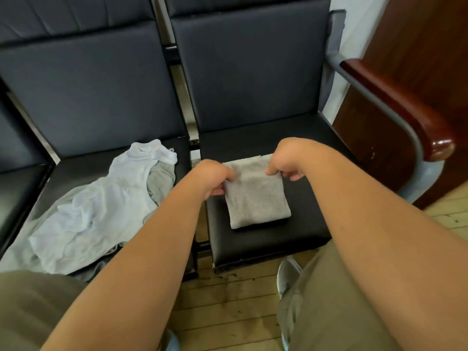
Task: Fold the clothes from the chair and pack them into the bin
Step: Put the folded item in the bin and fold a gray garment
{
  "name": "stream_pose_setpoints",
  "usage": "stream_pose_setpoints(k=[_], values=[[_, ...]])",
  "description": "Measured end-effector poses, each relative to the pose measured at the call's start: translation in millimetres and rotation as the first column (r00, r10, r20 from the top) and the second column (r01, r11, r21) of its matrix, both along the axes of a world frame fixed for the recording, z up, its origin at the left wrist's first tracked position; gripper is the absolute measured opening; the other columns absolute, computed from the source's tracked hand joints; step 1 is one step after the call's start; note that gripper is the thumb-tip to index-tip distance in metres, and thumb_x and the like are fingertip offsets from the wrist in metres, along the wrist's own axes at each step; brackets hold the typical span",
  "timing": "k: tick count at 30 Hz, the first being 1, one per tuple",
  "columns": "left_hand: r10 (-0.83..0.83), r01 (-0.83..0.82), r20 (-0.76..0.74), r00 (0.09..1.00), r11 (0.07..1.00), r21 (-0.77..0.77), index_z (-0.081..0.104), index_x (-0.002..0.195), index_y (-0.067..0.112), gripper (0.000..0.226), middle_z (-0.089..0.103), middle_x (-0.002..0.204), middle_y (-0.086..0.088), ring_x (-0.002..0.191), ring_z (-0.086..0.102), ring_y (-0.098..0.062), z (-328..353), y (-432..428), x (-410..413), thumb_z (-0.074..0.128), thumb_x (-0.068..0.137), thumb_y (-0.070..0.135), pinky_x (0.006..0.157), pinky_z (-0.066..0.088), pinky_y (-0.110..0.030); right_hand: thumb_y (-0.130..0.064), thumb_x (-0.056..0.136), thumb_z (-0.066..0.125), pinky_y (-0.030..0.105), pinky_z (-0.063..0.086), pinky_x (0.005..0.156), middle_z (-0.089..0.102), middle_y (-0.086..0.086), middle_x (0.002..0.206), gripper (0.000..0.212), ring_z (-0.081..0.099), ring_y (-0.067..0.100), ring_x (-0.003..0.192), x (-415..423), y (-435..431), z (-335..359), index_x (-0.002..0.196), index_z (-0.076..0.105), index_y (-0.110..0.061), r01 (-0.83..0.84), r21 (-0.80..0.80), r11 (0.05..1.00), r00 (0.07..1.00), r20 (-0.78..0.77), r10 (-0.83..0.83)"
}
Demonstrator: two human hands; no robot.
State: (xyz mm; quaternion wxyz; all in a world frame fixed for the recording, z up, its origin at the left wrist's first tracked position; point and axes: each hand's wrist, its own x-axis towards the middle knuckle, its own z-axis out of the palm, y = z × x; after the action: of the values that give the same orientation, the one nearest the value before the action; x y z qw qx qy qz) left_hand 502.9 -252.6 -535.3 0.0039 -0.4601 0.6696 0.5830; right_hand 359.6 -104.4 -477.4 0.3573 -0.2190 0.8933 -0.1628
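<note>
Grey folded garment (pixel 255 196) lies on the right chair seat (pixel 298 239), left hand (pixel 211 177) and right hand (pixel 286 160) each pinching a far corner, likely to square the fold, with unfolded white clothes (pixel 101 203) on the next seat, no bin visible.

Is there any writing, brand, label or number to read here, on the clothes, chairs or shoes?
None can be read: no text shows on the folded grey garment, the white shirt, the black chairs, the wooden armrest or the shoe.
</note>
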Motion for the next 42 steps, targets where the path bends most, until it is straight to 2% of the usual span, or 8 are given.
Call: stream_pose_setpoints(k=[5, 11, 16, 19, 22, 28, 35, 42], values=[[-0.187, 0.163, -0.072, 0.98, 0.952, -0.259, 0.073, 0.102, 0.015, 0.022, 0.074, 0.11, -0.013, 0.107, 0.071, -0.031, 62.7, 41.1, 7.4, 0.075, 0.08, 0.012, 0.094, 0.062, -0.05, -0.024, 0.101, 0.068, 0.039, 0.063, 0.073, 0.072, 0.014, 0.097, 0.018, 0.072, 0.03, 0.086, 18.6, 59.4, 43.5, 0.107, 0.071, -0.007, -0.038, 0.01, 0.999, 0.967, -0.251, 0.039], [-0.427, 0.306, -0.123, 0.896, 0.795, -0.524, 0.068, 0.101, 0.024, 0.021, 0.069, 0.098, -0.003, 0.084, 0.065, -0.02, 127.9, 132.1, -19.3, 0.063, 0.088, 0.009, 0.07, 0.056, -0.039, -0.014, 0.105, 0.05, 0.036, 0.042, 0.075, 0.061, 0.02, 0.13, 0.028, 0.062, 0.038, 0.111, 48.6, 150.4, 58.6, 0.13, 0.052, -0.001, 0.275, -0.347, 0.896, 0.812, -0.415, -0.41], [-0.618, 0.412, -0.113, 0.778, 0.637, -0.652, 0.069, 0.102, 0.017, 0.022, 0.064, 0.099, 0.0, 0.091, 0.061, -0.016, 142.6, 215.6, -53.8, 0.057, 0.09, 0.002, 0.071, 0.05, -0.03, -0.027, 0.104, 0.053, 0.04, 0.059, 0.073, 0.056, -0.001, 0.095, 0.021, 0.071, 0.026, 0.081, 69.3, 233.4, 46.6, 0.118, 0.045, -0.013, 0.5, -0.605, 0.619, 0.648, -0.214, -0.731], [-0.73, 0.504, -0.067, 0.68, 0.532, -0.68, 0.069, 0.1, 0.023, 0.021, 0.065, 0.099, 0.004, 0.091, 0.06, -0.011, 139.5, 266.5, -76.8, 0.06, 0.091, 0.007, 0.068, 0.046, -0.027, -0.029, 0.105, 0.051, 0.04, 0.066, 0.061, 0.061, 0.002, 0.1, 0.016, 0.075, 0.021, 0.076, 82.6, 281.1, 34.5, 0.116, 0.045, -0.018, 0.631, -0.658, 0.411, 0.53, -0.021, -0.847], [-0.808, 0.587, 0.005, 0.589, 0.423, -0.69, 0.069, 0.104, 0.025, 0.02, 0.064, 0.1, 0.007, 0.091, 0.059, -0.008, 132.2, 319.1, -96.6, 0.063, 0.095, 0.009, 0.066, 0.043, -0.023, -0.031, 0.099, 0.05, 0.05, 0.066, 0.069, 0.062, 0.001, 0.1, 0.016, 0.073, 0.024, 0.082, 93.0, 322.5, 17.8, 0.112, 0.047, -0.023, 0.678, -0.676, 0.287, 0.419, 0.036, -0.907], [-0.864, 0.707, 0.234, 0.446, 0.18, -0.683, 0.074, 0.114, 0.014, 0.025, 0.07, 0.109, -0.005, 0.102, 0.065, -0.024, 93.5, 413.5, -123.1, 0.057, 0.098, 0.006, 0.082, 0.053, -0.032, -0.022, 0.101, 0.048, 0.048, 0.061, 0.063, 0.065, 0.011, 0.1, 0.016, 0.071, 0.028, 0.08, 108.4, 382.7, -25.7, 0.116, 0.044, -0.019, 0.768, -0.631, 0.109, 0.23, 0.113, -0.967], [-0.871, 0.809, 0.401, 0.282, -0.009, -0.588, 0.072, 0.113, 0.015, 0.026, 0.069, 0.108, -0.008, 0.099, 0.063, -0.025, 13.8, 455.1, -120.2, 0.056, 0.098, 0.002, 0.088, 0.056, -0.037, -0.027, 0.1, 0.05, 0.057, 0.064, 0.068, 0.065, 0.008, 0.094, 0.019, 0.072, 0.03, 0.077, 123.2, 423.7, -98.3, 0.115, 0.048, -0.017, 0.876, -0.454, 0.16, 0.232, 0.108, -0.967], [-0.853, 0.834, 0.476, 0.214, -0.094, -0.543, 0.053, 0.133, 0.006, 0.036, 0.063, 0.122, -0.015, 0.104, 0.062, -0.031, -13.7, 456.5, -139.3, 0.053, 0.098, 0.0, 0.089, 0.057, -0.044, -0.031, 0.099, 0.056, 0.047, 0.064, 0.068, 0.053, 0.016, 0.134, 0.055, 0.069, 0.039, 0.098, 97.8, 466.0, -157.2, 0.142, 0.033, -0.006, 0.98, -0.08, 0.18, 0.193, 0.199, -0.961]])
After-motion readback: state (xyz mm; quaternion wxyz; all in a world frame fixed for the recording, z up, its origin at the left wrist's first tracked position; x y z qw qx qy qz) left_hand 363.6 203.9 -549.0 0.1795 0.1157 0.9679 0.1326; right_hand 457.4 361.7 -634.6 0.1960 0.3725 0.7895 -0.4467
